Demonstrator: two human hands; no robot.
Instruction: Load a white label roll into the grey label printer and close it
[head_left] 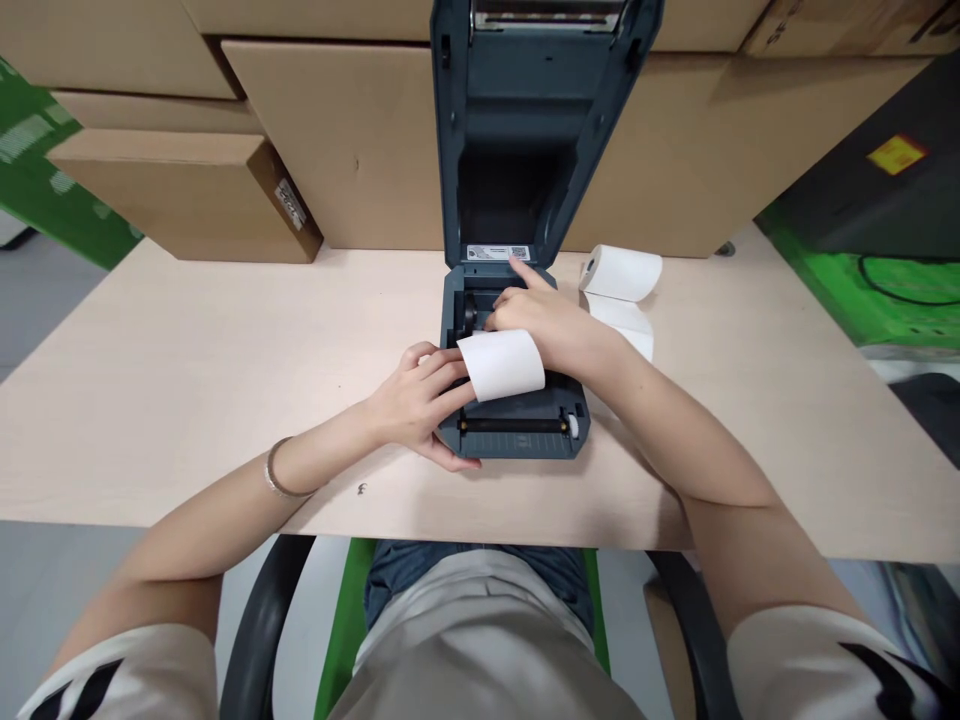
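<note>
A dark blue-grey label printer stands on the table with its lid raised. A strip of white label paper curls up over its front part. My left hand lies at the printer's left side, fingers stretched out and apart, their tips hidden under the strip; its thumb lies along the front edge. My right hand reaches into the paper compartment, index finger stretched toward the hinge and the other fingers bent apart. Its palm and wrist hide part of the compartment, so whether a roll sits beneath cannot be seen.
A white paper roll lies right of the printer, its loose end trailing beside my right forearm. Cardboard boxes line the table's back, with a flat box at left. The table's front edge runs before my body.
</note>
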